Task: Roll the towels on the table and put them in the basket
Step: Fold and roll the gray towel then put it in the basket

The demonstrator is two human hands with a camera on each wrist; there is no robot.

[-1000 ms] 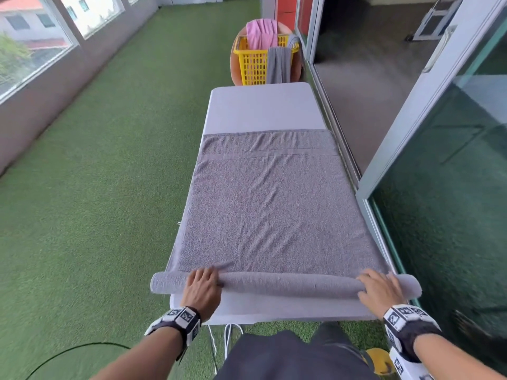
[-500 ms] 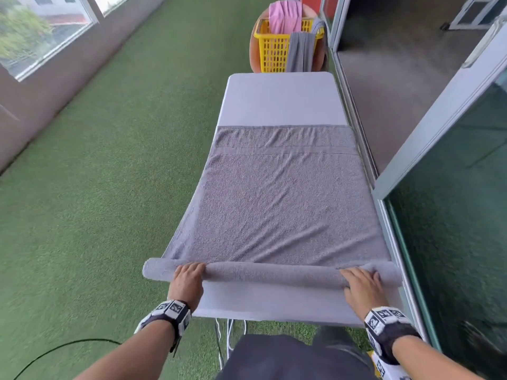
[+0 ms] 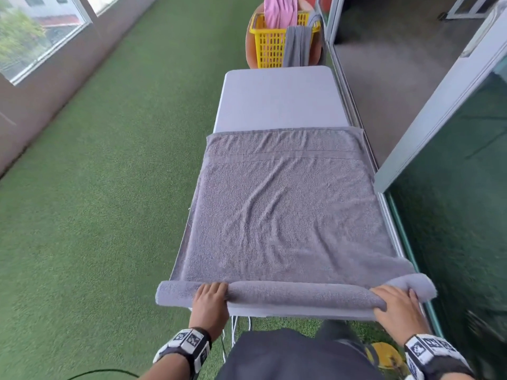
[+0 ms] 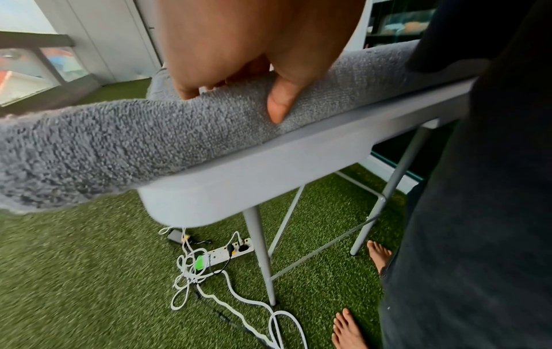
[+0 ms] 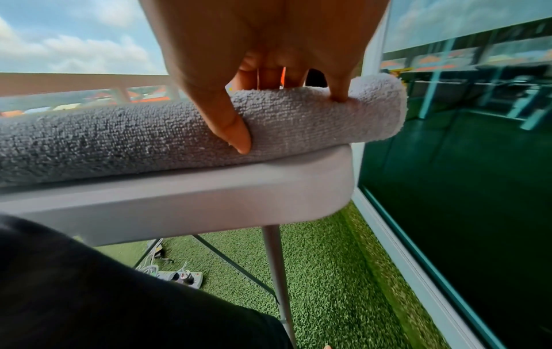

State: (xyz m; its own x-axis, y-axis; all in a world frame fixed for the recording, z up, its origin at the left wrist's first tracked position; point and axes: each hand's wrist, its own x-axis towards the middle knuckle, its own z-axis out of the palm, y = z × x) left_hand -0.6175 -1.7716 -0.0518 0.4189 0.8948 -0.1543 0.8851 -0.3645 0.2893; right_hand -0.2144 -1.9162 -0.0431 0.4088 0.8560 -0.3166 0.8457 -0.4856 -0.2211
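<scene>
A grey towel (image 3: 285, 209) lies on the surface (image 3: 277, 97), its near edge rolled; a yellow basket (image 3: 270, 45) stands beyond.

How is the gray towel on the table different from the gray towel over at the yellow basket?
The gray towel on the table lies spread flat, its near end rolled up; the gray towel at the yellow basket hangs unrolled over the rim. Both hands, left hand and right hand, grip the first; nothing touches the second. Both are gray terry cloth.
</scene>
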